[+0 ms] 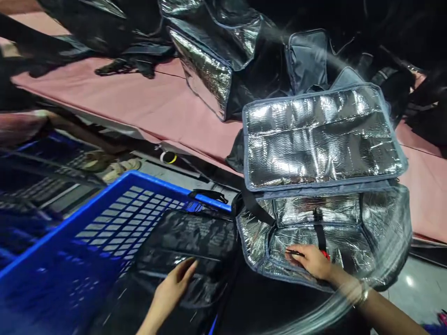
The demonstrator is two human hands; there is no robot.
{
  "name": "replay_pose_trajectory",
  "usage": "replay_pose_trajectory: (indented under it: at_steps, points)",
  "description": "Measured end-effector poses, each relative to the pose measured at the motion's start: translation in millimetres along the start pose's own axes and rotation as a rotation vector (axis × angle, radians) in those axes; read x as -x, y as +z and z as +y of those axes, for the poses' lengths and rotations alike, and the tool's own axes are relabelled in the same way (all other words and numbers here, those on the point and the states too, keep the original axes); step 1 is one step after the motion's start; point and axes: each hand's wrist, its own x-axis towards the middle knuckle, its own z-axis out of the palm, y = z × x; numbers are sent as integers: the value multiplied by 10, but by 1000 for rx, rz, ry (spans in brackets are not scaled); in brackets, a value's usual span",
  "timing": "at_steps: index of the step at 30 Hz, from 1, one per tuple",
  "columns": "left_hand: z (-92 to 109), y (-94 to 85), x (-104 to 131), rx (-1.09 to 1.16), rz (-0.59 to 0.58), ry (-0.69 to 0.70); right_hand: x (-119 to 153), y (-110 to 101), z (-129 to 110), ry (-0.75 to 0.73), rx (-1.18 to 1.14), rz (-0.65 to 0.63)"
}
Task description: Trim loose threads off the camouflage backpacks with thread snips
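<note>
An insulated bag (386, 223) with a silver foil lining lies opened toward me, its foil-lined lid (324, 139) folded back. My right hand (312, 261) is inside its mouth near the front edge, closed on a small dark tool with a red part, whose exact kind I cannot make out. My left hand (174, 284) is over a dark camouflage-patterned bag (206, 232) in the blue basket. Its thumb and forefinger are a little apart, and I see nothing held between them; the other fingers are partly hidden.
The blue plastic basket (131, 179) stands at lower left, beside a pink-topped table (139, 102). On the table are another foil-lined bag (209, 70) and dark straps (129, 67). A yellow-and-white roll (168, 157) shows below the table edge. A clear strip crosses near my right wrist.
</note>
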Motion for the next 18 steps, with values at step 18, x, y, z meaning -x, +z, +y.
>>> replay_pose_trajectory:
  at_steps: [18]
  points:
    - [816, 780, 655, 585, -390, -294, 271, -12, -503, -28, 225, -53]
